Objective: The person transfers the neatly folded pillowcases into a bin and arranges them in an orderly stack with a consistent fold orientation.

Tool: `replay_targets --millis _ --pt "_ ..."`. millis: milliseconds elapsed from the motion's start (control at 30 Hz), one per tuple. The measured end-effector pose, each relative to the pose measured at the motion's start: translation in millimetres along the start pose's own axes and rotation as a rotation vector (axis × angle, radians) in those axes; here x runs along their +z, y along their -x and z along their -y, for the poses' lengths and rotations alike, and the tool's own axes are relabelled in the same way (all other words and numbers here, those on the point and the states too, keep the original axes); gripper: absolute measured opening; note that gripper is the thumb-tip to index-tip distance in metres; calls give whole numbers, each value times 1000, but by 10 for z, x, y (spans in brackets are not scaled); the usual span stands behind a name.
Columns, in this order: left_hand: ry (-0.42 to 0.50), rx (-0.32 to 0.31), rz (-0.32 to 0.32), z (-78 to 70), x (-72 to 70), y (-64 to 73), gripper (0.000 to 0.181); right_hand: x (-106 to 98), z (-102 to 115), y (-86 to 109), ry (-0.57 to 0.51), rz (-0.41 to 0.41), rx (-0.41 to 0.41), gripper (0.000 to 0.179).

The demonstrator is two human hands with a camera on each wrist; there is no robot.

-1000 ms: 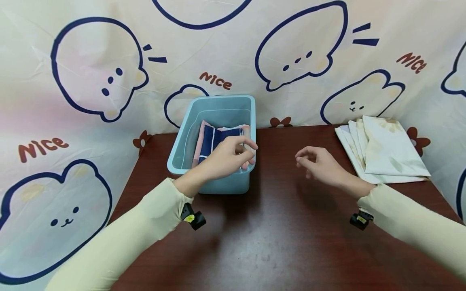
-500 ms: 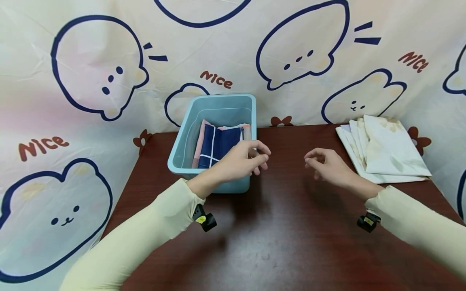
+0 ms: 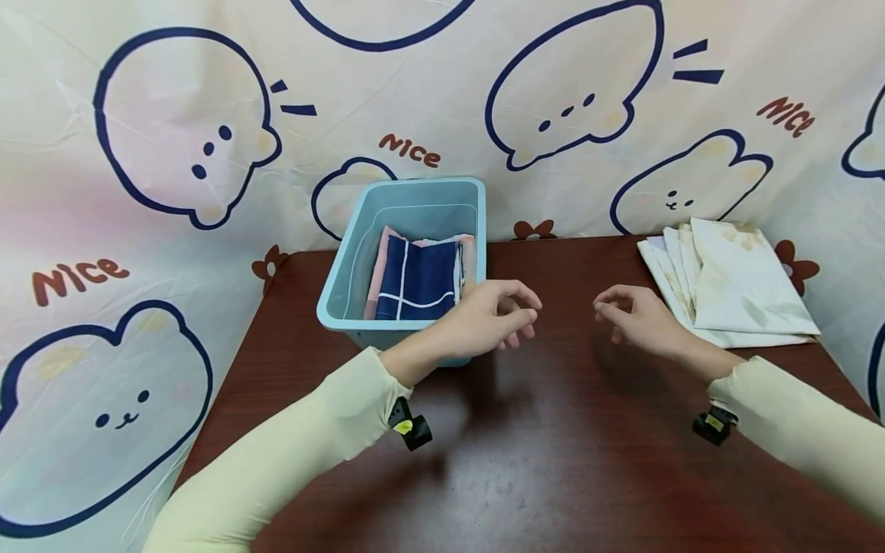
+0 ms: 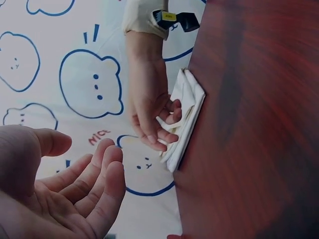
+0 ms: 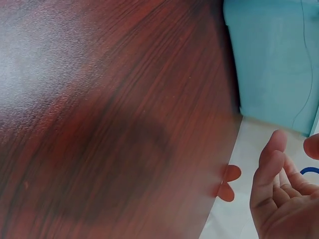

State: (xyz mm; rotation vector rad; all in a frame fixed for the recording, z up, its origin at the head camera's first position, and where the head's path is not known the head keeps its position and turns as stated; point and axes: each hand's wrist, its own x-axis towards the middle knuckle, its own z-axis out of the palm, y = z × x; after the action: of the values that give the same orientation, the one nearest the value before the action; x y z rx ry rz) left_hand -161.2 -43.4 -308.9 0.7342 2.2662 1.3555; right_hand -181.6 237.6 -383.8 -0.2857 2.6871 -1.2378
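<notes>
In the head view my left hand (image 3: 487, 315) hovers in front of the right front corner of a blue plastic bin (image 3: 332, 307), its fingers loosely bent around nothing. Inside the bin lies a folded navy cloth with white lines (image 3: 418, 280), on top of pinkish folded cloth (image 3: 376, 288). My right hand (image 3: 639, 319) hangs above the table between the bin and a stack of folded white cloths (image 3: 747, 284); it too holds nothing, fingers relaxed. The left wrist view shows the left palm (image 4: 65, 199) bare, and the right wrist view shows the right fingers (image 5: 269, 169) apart from the bin.
A dark red-brown wooden table (image 3: 525, 461) carries the bin at back left and the white stack at back right. A pale curtain with cartoon animals (image 3: 442, 100) rises behind the table and along both sides.
My left hand has moved right and slightly down, from over the bin to its front right corner, uncovering more of the navy cloth. My right hand has shifted a little right, towards the white stack.
</notes>
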Motion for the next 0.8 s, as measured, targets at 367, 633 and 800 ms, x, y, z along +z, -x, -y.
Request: replay_targets --millis 367,633,800 --pt "22 -41 36 85 202 -71 17 -37 -97 -8 2 5 14 33" --pt "42 -64 48 176 325 -92 17 -77 -187 23 33 5 50 37" --pt "67 -97 48 276 405 -113 16 -97 -236 34 43 1 65 40"
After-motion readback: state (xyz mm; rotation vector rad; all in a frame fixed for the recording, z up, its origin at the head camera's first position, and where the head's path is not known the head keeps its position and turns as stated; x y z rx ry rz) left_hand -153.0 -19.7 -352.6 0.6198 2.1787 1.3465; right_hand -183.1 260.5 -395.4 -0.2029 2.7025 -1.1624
